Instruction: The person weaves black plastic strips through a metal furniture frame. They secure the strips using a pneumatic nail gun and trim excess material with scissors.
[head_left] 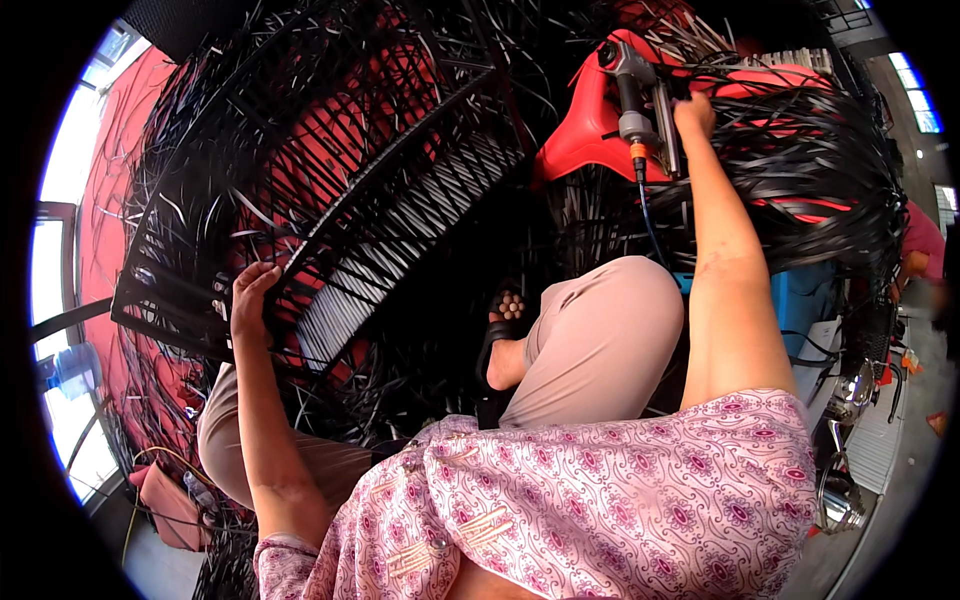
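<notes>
In the head view, the left hand (250, 300), at about nine o'clock, curls its fingers over the near rim of a large black woven frame (330, 190) and presses against it, thumb side toward the weave. The frame fills the ten-to-twelve o'clock part of the picture, tilted, with its lower edge toward the person's knee. The right hand (692, 115), up at one o'clock, is closed around the grip of a pneumatic staple gun (640, 100) whose hose (648, 215) drops toward the centre. The gun rests against a red plastic stool (590, 120) beside a heap of loose black strips (830, 180). To do this well, I judge the left hand should keep the frame braced firmly against the leg so it cannot swing, while the gun comes across with its nose pointed away from the holding fingers and the hose kept clear of the loose strands. The frame looks half-finished: curved dark ribs, tight parallel bands in its middle, and many unwoven strip ends sticking out along the edges over a red floor (115, 170).
</notes>
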